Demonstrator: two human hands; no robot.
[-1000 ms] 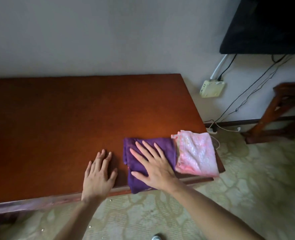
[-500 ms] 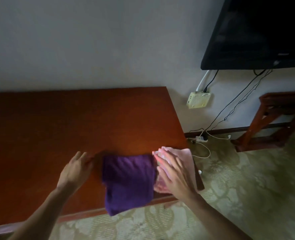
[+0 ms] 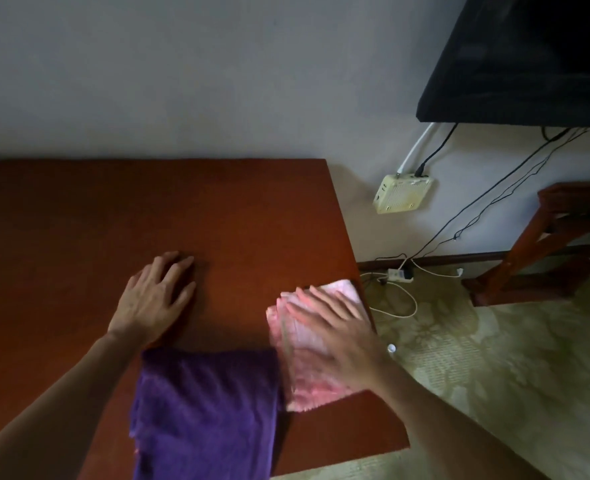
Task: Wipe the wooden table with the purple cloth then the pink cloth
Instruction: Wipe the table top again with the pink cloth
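The right hand lies flat on the folded pale pink cloth, palm down, its fingers straight and slightly spread, pointing toward the far left. The cloth sits directly under the fingers and palm; its far edge shows just beyond the fingertips and its near edge extends out past the wrist. The hand is blurred, so finer detail of the fingertips cannot be told. The pink cloth rests on the reddish-brown wooden table, close to the right-hand edge.

Just beside it on the left, touching or nearly touching along one side, lies the folded dark purple cloth. It sits at the near edge of the table, and no hand is on it.

The left hand rests palm down on the bare wood beyond the purple cloth, fingers loosely together and slightly bent at the tips, holding nothing. Its forearm passes close to the purple cloth's far left corner.

On the wall to the right hang a cream plastic box with cables and a black flat screen. A dark wooden stand sits on the patterned greenish carpet.
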